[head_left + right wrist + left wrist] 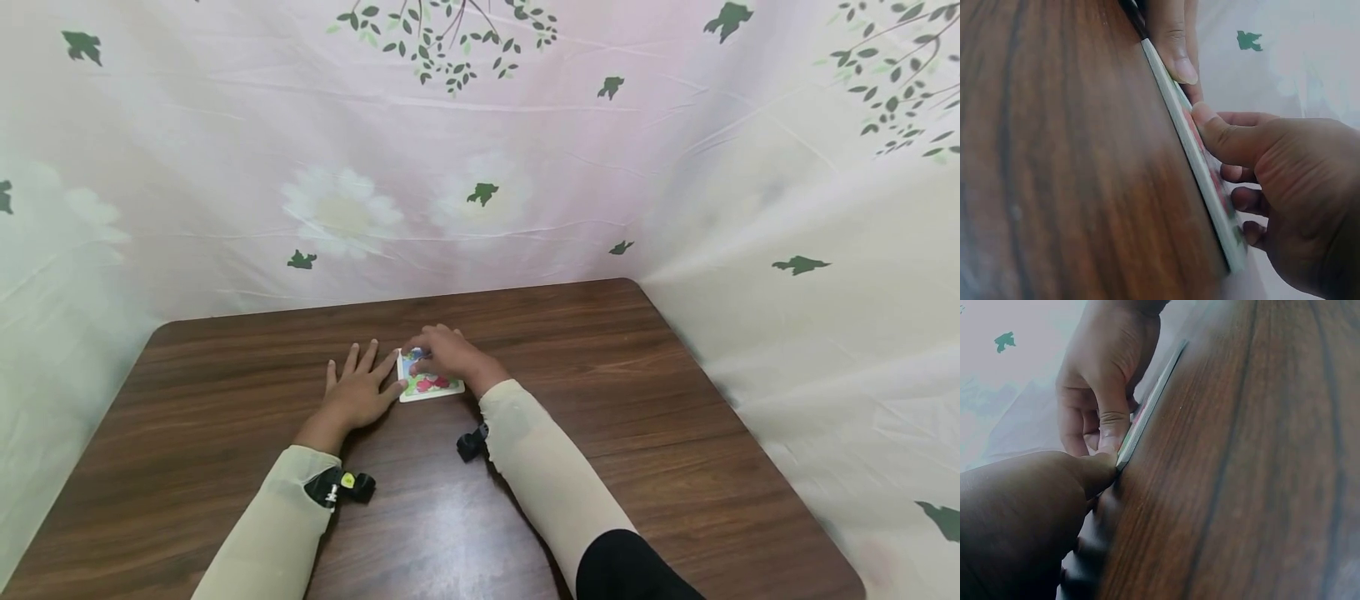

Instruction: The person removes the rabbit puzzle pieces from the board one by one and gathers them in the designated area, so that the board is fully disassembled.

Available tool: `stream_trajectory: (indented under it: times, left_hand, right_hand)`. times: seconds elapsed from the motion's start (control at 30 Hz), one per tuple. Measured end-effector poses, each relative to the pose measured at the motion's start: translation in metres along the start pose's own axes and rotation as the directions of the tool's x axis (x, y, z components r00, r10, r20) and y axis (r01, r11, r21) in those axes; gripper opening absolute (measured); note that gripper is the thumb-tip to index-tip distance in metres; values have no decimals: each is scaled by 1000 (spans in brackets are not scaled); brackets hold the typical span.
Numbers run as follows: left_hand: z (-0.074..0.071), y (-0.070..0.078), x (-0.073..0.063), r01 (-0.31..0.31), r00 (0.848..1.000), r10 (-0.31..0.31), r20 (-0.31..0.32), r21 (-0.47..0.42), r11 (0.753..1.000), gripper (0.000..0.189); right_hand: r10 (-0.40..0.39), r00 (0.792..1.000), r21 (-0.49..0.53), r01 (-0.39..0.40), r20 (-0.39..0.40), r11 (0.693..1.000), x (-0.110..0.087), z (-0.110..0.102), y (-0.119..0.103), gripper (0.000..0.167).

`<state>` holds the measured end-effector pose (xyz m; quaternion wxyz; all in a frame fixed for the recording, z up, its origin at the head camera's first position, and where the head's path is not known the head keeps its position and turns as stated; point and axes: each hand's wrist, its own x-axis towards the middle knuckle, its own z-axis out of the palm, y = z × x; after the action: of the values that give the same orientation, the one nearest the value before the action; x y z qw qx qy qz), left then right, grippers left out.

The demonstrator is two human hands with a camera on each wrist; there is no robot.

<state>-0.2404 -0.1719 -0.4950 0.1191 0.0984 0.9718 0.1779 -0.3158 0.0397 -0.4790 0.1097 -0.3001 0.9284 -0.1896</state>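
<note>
We see the picture board lying on the desk. The left hand spreads its fingers wide, thumb at the board's edge; the right hand bends over it, whether pinching we cannot tell.

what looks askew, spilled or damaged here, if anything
Nothing stands out: the illustrated board lies flat on the table, its visible edges look intact, and no spill shows. The right hand hides part of its picture, though.
</note>
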Motion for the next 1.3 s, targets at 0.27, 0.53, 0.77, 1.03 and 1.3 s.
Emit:
stream_trajectory:
  times: [0.27, 0.53, 0.77, 1.03, 1.3]
  left_hand:
    - [0, 0, 0, 4, 1000, -4, 1, -2, 1000, 74]
    - [-3, 4, -4, 5, 1000, -5, -2, -12, 1000, 74]
    - [-3, 5, -4, 10, 1000, -10, -1, -25, 1000, 74]
    - [-2, 4, -1, 5, 1000, -5, 4, -15, 1000, 74]
    - [-1, 2, 0, 9, 1000, -9, 5, -14, 1000, 75]
  right_hand:
    - [52, 998, -20, -51, 28, 998, -5, -6, -14, 43]
    - [54, 998, -27, -53, 30, 998, 3, -6, -12, 44]
    - [27, 999, -29, -26, 37, 999, 5, -4, -8, 42]
    - [56, 996, 3, -57, 68, 998, 4, -6, -8, 41]
    - [45, 997, 5, -45, 69, 999, 5, -5, -6, 40]
